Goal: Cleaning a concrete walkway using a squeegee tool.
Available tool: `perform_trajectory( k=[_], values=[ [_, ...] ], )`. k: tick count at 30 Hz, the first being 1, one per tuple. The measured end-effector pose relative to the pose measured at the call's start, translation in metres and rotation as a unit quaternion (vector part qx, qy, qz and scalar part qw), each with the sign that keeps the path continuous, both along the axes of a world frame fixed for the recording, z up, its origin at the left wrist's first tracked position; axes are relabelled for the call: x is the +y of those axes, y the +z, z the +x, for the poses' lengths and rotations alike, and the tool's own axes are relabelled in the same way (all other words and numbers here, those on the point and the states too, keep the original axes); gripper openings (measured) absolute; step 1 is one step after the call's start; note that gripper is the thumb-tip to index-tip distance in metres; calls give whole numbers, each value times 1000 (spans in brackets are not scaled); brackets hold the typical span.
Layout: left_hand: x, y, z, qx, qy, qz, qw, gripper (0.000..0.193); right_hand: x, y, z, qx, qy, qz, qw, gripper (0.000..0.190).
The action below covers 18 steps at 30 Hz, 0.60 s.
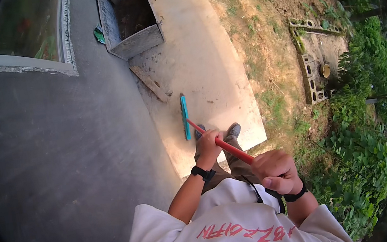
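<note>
A push broom with a red handle (235, 149) and a narrow teal head (186, 117) is held in both hands. My left hand (210, 145) grips the handle partway down, near my thighs. Around the handle's upper end, in front of my shirt, my right hand (276, 171) is closed with the thumb towards me. The broom head rests on the concrete slab (208, 68), just left of my shoes, its dark bristles along the left side. A dark band is on each wrist.
A grey wall with a window (23, 64) rises at the left. Ahead stands an open concrete trough (138, 42), with a loose wooden board or slab piece (149, 83) near it. Beyond the slab's right edge lie bare soil, hollow blocks (308, 74) and leafy plants (357, 159).
</note>
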State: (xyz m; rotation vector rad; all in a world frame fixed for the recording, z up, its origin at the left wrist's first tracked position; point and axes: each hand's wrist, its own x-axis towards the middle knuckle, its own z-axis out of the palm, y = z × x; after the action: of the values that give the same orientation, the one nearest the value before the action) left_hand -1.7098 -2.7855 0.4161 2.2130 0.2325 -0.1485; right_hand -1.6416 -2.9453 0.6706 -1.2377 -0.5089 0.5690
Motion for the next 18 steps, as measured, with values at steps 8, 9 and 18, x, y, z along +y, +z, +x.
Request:
perform_trajectory(
  k=[8,9,18],
  values=[
    [-23,-102,-50,73,-29,96,992,26,-70,-107,-31,24,33,-79,996,45],
    [-46,-112,-44,68,-51,97,992,25,-87,-113,-34,38,-2,-102,994,45],
    [-257,-24,89,-94,-164,-169,967,30,-162,21,-7,-114,-117,-262,951,38]
  ],
)
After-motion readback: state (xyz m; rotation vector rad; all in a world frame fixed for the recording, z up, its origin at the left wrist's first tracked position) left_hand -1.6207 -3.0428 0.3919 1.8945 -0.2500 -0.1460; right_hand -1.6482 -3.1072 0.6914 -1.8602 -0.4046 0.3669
